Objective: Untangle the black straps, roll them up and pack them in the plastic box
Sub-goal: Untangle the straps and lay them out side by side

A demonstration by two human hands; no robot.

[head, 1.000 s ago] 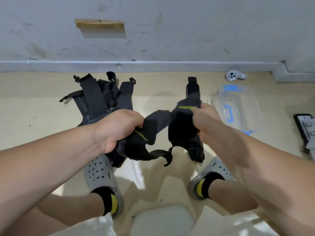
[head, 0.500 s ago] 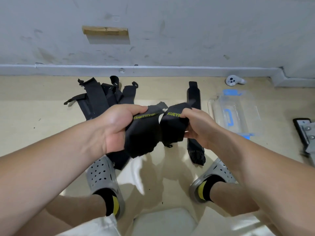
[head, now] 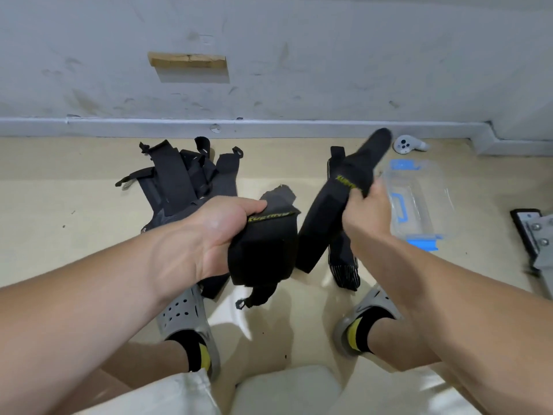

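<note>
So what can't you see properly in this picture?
All head view:
- Yellow words on the left strap, gripped by the left hand: too blurred to read.
- Far end of the right strap, held by the right hand: motion-blurred.
- Strap pile: overlapping, near part behind the left arm, so no count.
- Box contents: clear plastic, washed out.
- Metal piece: cut off by the right edge.

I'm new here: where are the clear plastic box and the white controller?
Clear plastic box (head: 429, 196): head view, its transparent top surface.
White plastic handheld controller (head: 404, 144): head view, round button face.
</note>
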